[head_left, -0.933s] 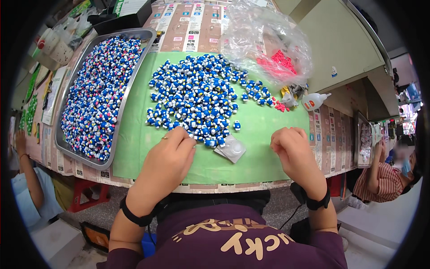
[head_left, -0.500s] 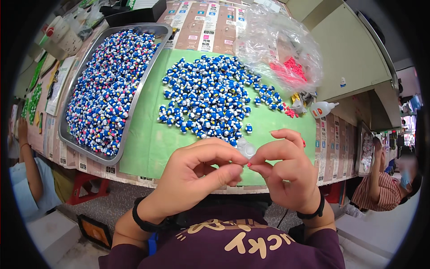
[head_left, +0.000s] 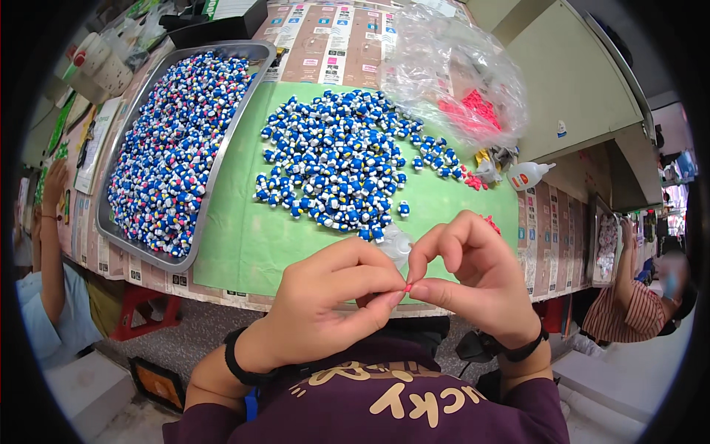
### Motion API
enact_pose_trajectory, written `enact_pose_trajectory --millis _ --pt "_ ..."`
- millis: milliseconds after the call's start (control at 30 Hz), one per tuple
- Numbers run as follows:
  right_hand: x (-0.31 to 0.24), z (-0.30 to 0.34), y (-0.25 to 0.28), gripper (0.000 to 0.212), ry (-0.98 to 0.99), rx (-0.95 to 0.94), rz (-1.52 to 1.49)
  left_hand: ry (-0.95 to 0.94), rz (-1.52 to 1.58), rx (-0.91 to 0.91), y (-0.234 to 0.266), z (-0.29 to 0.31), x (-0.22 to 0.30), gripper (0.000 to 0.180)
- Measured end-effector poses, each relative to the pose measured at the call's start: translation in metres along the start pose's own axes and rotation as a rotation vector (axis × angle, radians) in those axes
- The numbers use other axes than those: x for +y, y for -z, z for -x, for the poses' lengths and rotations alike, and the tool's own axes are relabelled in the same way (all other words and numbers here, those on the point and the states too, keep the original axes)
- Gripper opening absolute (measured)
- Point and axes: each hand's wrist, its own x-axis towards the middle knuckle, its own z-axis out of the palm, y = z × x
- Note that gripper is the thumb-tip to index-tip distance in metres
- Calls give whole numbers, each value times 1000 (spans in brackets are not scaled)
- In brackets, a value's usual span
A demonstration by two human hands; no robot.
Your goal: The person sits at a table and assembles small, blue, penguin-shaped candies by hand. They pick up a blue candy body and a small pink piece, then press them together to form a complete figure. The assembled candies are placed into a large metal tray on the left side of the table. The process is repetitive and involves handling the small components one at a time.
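Red, a tiny piece [head_left: 407,288] sits at the meeting fingertips of both hands, in front of the near edge of the bench [head_left: 310,65]. It is so small and so covered that its long axis and the way it points cannot be fairly read.

Just beyond the fingers lies a clear plastic dish [head_left: 398,246], partly hidden by the right hand [head_left: 481,288]. Past it, a heap of blue-and-white pieces [head_left: 333,163] spreads over a green mat [head_left: 237,251]; left of the mat, a metal tray [head_left: 231,148] is filled with more. To the far right are a clear bag [head_left: 506,70] and a white bottle [head_left: 526,176].

Thumb and forefinger of the left hand [head_left: 325,296] are pinched on the red piece, pointing right; the right thumb and forefinger pinch it from the opposite side, the forefinger arched. Both forearms slant inward from the lower edge.
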Motion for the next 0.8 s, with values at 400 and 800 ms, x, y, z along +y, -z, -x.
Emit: enact_pose_trajectory --millis 400,800 --pt "-3 -17 7 20 53 -14 490 46 -103 83 2 5 -16 21" --pt "13 -32 12 19 159 -15 1198 360 447 212 15 14 -21 26"
